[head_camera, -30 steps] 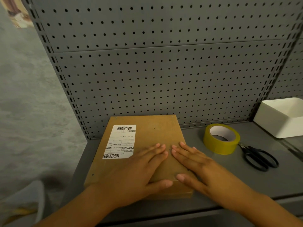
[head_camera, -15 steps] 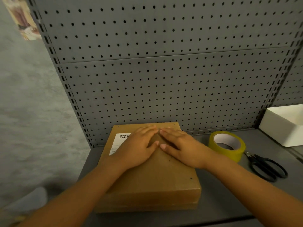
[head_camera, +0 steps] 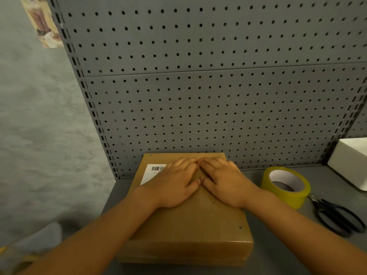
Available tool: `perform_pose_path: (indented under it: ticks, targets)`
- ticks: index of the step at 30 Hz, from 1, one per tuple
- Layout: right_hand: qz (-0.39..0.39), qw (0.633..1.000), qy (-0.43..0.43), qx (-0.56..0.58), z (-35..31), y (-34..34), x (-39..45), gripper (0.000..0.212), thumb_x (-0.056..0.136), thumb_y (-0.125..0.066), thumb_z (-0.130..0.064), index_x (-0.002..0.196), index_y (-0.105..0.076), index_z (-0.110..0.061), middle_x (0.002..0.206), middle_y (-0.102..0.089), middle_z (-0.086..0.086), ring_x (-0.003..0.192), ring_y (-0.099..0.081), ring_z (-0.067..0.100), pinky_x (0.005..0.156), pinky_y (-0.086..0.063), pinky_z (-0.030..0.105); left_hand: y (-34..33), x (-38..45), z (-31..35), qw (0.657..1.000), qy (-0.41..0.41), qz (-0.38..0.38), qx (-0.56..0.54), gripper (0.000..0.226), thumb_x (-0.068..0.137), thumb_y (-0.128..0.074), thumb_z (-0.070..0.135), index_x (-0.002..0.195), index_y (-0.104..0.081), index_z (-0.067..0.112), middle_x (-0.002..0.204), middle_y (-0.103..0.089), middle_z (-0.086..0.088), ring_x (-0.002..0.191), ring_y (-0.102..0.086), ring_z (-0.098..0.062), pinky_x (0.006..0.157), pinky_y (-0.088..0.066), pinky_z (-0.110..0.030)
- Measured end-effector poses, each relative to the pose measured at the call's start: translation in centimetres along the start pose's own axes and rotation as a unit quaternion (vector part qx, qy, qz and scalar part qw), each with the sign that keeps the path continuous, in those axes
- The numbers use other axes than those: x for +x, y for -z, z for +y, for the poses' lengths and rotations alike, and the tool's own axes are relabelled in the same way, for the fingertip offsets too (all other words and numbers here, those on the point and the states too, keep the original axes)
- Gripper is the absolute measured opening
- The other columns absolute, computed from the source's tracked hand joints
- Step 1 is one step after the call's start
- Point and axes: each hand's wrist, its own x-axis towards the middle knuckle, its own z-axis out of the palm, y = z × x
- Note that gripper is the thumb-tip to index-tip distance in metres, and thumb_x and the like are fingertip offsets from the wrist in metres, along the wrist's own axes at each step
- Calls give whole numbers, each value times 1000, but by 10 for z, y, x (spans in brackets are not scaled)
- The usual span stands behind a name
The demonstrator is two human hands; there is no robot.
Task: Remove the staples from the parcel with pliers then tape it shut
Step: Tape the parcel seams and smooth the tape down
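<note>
- We saw the brown cardboard parcel (head_camera: 190, 221) lying flat on the grey bench (head_camera: 278, 235), its far edge close to the perforated back panel (head_camera: 218, 96).
- The left hand (head_camera: 174, 185) lay palm down on the far half of the parcel's top, fingers stretched out and together, gripping nothing.
- The right hand (head_camera: 224, 183) lay flat beside it in the same way, spread open and pressed on the cardboard, with nothing held.
- The two thumbs touched tip to tip near the middle of the top, and the forefinger tips met further back; the fingertips looked blurred.
- The left hand partly covered a white shipping label (head_camera: 153, 172) with a barcode.
- A roll of yellow tape (head_camera: 286, 186) stood on the bench just right of the parcel, apart from it.
- Black scissors (head_camera: 337, 217) lay right of the roll, blades pointing toward it.
- A white box (head_camera: 349, 163) sat at the far right edge.
</note>
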Motion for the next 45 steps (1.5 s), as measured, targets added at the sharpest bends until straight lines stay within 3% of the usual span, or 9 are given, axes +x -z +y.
perform_pose_path:
  ticks: [7, 17, 24, 28, 31, 35, 39, 41, 45]
  targets:
    - [-91, 996, -8, 13, 8, 8, 5, 58, 100, -28, -48, 153, -17, -27, 158, -17, -12, 145, -11, 8, 116, -8, 32, 2, 1, -2, 998, 25, -37, -41, 63, 98, -28, 51, 152, -7, 25, 159, -6, 9, 144, -3, -2, 118, -9, -26]
    - [-79, 997, -17, -16, 8, 3, -6, 61, 100, -23, -51, 153, -10, -25, 161, -6, -8, 147, 0, 10, 119, -3, 33, -1, -5, 0, 998, 44, -9, -32, 60, 100, -28, 48, 152, -10, 24, 160, -6, 7, 145, -2, -4, 111, 0, -19]
    - [-72, 997, 2, 17, 9, 4, -19, 56, 101, -26, -45, 153, -13, -26, 160, -8, -10, 147, 0, 7, 120, -2, 31, -2, -7, 9, 999, 2, 46, -19, 48, 100, -36, 40, 145, -35, 25, 152, -32, 8, 139, -23, 0, 109, -10, -12]
    - [-105, 994, -8, 0, 9, 7, -17, 60, 100, -22, -50, 153, -6, -26, 160, -1, -11, 147, 6, 7, 119, 3, 34, 0, -14, 10, 996, 24, -33, -74, 57, 100, -32, 46, 151, -14, 28, 158, -10, 11, 139, -2, 7, 111, -2, -17]
    - [-66, 993, -37, 86, 9, 1, -26, 64, 99, -29, -51, 153, -4, -28, 161, 2, -10, 146, 9, 6, 116, 5, 29, 2, -21, 11, 993, 67, 0, -98, 64, 98, -37, 49, 152, -7, 31, 159, -8, 11, 141, -6, 0, 116, -8, -24]
    - [57, 964, -161, 205, 13, 0, -48, 72, 94, -49, -45, 153, -14, -22, 159, -17, -3, 146, -16, 16, 116, -18, 32, 13, -33, -16, 972, 189, 87, -112, 57, 95, -49, 42, 147, -31, 26, 158, -15, 7, 144, -17, -13, 114, -16, -31]
    - [35, 909, -250, 331, 2, 3, -59, 70, 89, -55, -48, 147, -27, -22, 138, -44, -1, 115, -54, 18, 92, -50, 35, 17, -54, -38, 937, 298, 92, -157, 54, 93, -54, 41, 141, -38, 22, 149, -35, 2, 133, -38, -20, 104, -38, -35]
    - [5, 901, -249, 355, -6, 3, -59, 67, 90, -55, -46, 146, -26, -23, 123, -47, -5, 96, -57, 10, 74, -48, 21, 13, -60, -38, 906, 339, 73, -243, 60, 91, -53, 46, 142, -34, 21, 129, -51, 6, 105, -56, -15, 85, -48, -29]
    - [13, 915, -242, 322, -14, 1, -63, 74, 92, -53, -45, 151, -15, -23, 145, -40, 1, 119, -49, 16, 89, -40, 24, 10, -69, -39, 847, 367, 72, -378, 82, 85, -62, 49, 150, -13, 35, 136, -51, 5, 105, -60, -17, 92, -49, -35]
